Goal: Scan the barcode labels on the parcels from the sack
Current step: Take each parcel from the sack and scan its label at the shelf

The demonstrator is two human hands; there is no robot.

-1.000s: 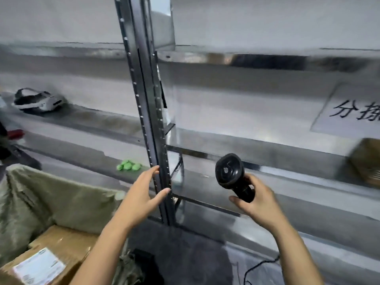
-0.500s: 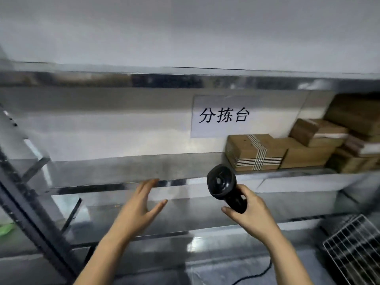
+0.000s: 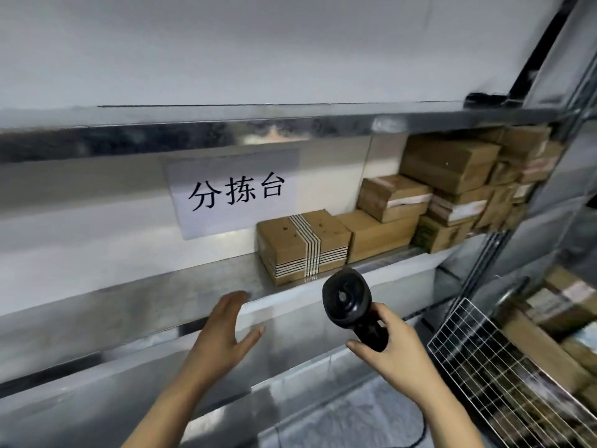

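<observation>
My right hand [image 3: 392,347] grips the handle of a black barcode scanner [image 3: 350,303], whose head points up toward the shelf. My left hand [image 3: 226,334] is open, fingers spread, held in the air in front of the metal shelf [image 3: 129,305] and touching nothing. Several brown cardboard parcels [image 3: 452,192] are stacked on that shelf at the right. The nearest one, a parcel with striped tape [image 3: 303,245], sits just above the scanner. The sack is out of view.
A white paper sign with black characters [image 3: 237,195] hangs on the wall behind the shelf. A wire mesh basket [image 3: 504,373] holding more boxes stands at the lower right. A metal upright [image 3: 575,124] bounds the shelf on the right.
The view has swung right, away from the sack and the shelf post, to the stacked parcels and wire basket. Both hands keep the same pose, the scanner still in my right hand.
</observation>
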